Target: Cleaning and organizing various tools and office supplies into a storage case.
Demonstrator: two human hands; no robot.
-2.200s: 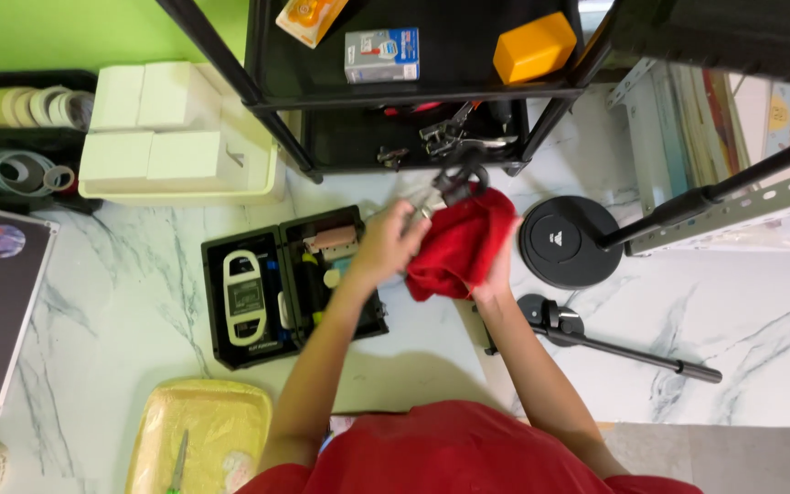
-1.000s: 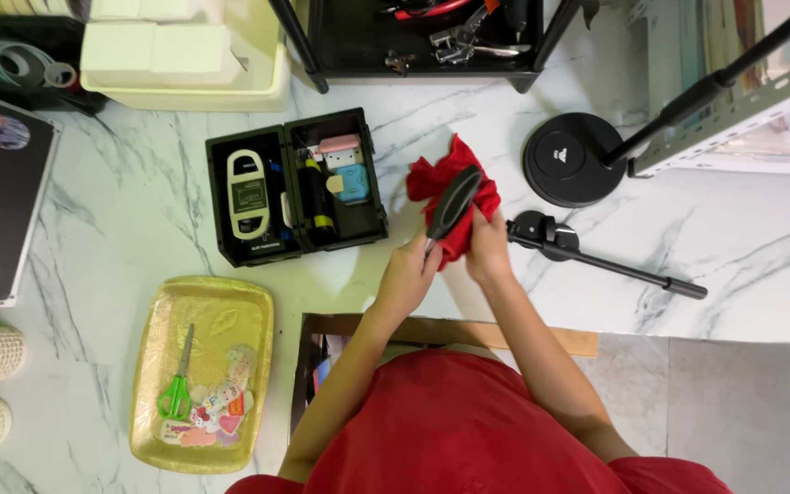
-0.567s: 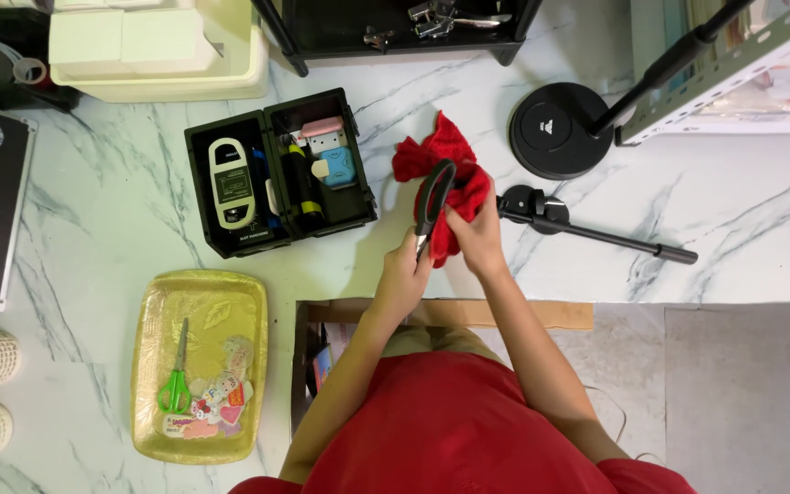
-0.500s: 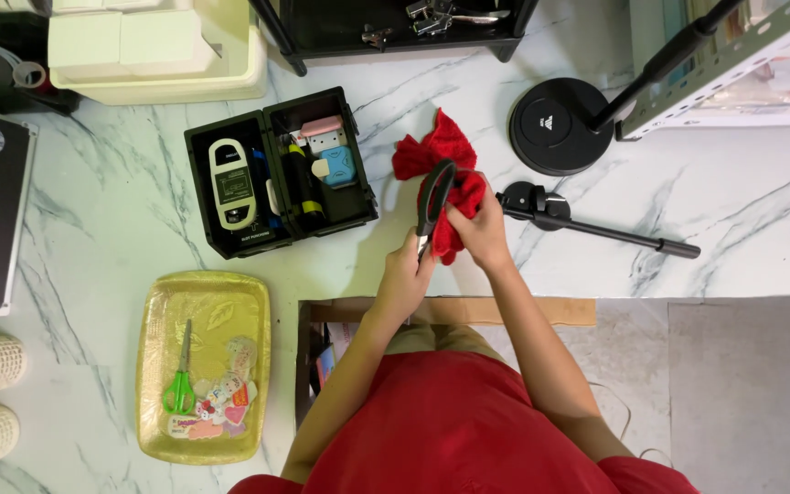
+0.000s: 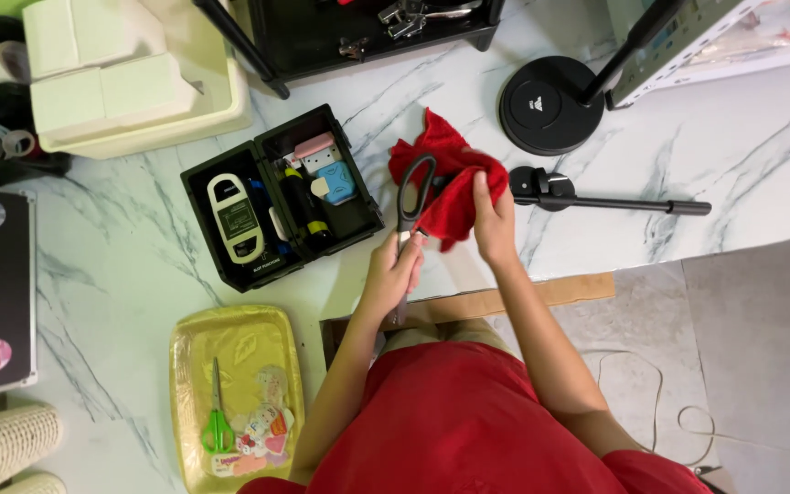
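1. Left hand [image 5: 393, 274] is clenched around the blade end of a pair of large scissors with dark grey looped handles [image 5: 411, 203], which point away from the person; right hand [image 5: 494, 220] grips a crumpled red cloth [image 5: 454, 183] and presses it against the scissors near the handles.
2. Both hands work above a white marble-patterned tabletop with grey veins [image 5: 121, 265], just beyond its near edge, where a strip of brown cardboard [image 5: 550, 295] lies.
3. Beyond the table edge on the right, a grey tiled floor [image 5: 761, 348] shows, with a thin pale cable [image 5: 651, 402] looping over it.
4. Just left of the cloth sits an open black plastic case [image 5: 276, 197] holding a white and grey handheld device, a dark tool with a yellow band and small pink and blue items.
5. Near the person's left elbow lies a yellow rectangular tray [image 5: 230, 393] with green-handled small scissors [image 5: 217, 416] and coloured paper pieces in it.
6. Right of the cloth, a black round stand base [image 5: 541, 105] and a black rod with a clamp head [image 5: 610, 203] rest on the marble.
7. At the far edge stand a cream plastic box with white blocks [image 5: 130, 82] and a black shelf frame [image 5: 368, 32] bearing metal tools.
8. Scissors look closed, the steel mostly hidden by hand and cloth; the cloth is bunched in deep folds, one corner sticking up toward the shelf.
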